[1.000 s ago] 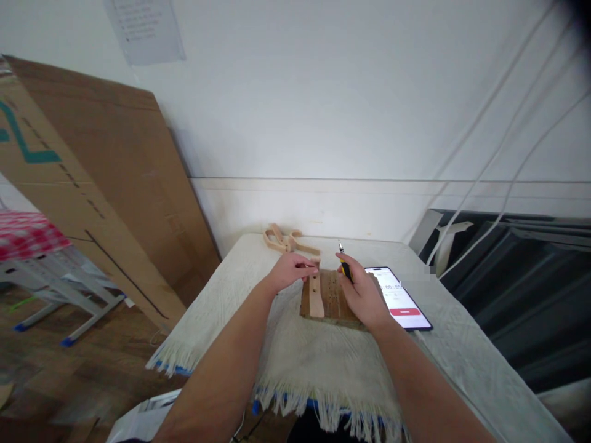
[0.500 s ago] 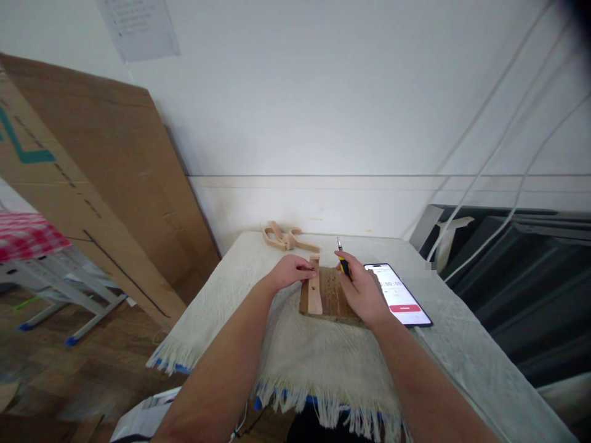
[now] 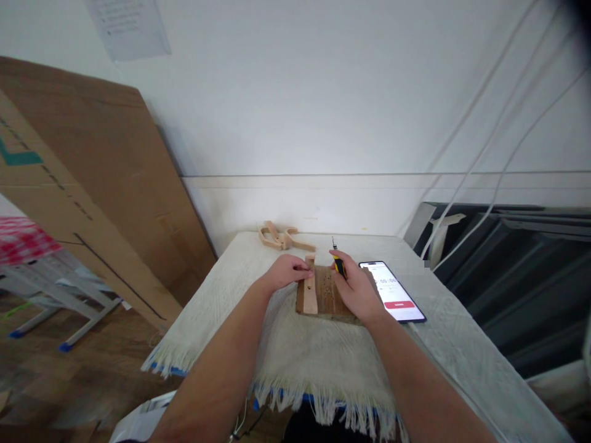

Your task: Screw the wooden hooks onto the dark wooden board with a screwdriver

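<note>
A pale tan strip (image 3: 310, 298), which looks like leather, lies along the left part of a brown wooden board (image 3: 339, 301). It has a dark hole near its middle. At the strip's upper part, my left hand (image 3: 290, 269) has thumb and finger pinched together on it; anything small between the fingertips is too fine to make out. My right hand (image 3: 357, 289) is closed round a yellow-and-black handled tool (image 3: 339, 264) with a thin metal tip pointing up and away. That hand is over the board's right side. Small dark holes mark the board's surface.
Behind the board lies a curled tan strip (image 3: 279, 237). A phone (image 3: 392, 292) with a lit timer screen sits right of my right hand. The fringed white cloth (image 3: 217, 307) covers the table. Cardboard (image 3: 106, 160) leans at left; white cables (image 3: 484, 144) hang at right.
The whole view has shifted slightly, so things sit a little further left. Both hands keep their grips, and the strip and board look unmoved on the table.
</note>
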{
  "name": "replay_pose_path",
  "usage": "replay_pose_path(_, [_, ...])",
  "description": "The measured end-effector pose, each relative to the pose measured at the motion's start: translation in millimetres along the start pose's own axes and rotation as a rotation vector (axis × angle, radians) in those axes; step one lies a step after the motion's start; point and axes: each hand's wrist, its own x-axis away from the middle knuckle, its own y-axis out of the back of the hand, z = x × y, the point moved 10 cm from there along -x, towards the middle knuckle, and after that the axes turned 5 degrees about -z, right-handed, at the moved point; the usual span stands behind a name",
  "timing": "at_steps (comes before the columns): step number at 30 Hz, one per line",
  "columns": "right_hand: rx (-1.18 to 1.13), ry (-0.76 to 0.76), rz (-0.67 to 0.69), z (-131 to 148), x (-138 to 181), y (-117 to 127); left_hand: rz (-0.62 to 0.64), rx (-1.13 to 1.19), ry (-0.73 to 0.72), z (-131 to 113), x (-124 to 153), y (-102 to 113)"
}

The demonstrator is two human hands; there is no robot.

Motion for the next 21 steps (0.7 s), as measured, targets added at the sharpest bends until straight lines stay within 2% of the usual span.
replay_pose_path(10, [-0.004, -0.007, 0.022, -1.8, 0.5, -2.5, 0.020, -0.001, -0.023, -4.4, 2.7, -1.1])
replay_pose_path(21, [0.031, -0.004, 0.004, 3.0, 0.1, 1.3, -0.016, -0.040, -0.052, 0.6, -1.1, 0.6])
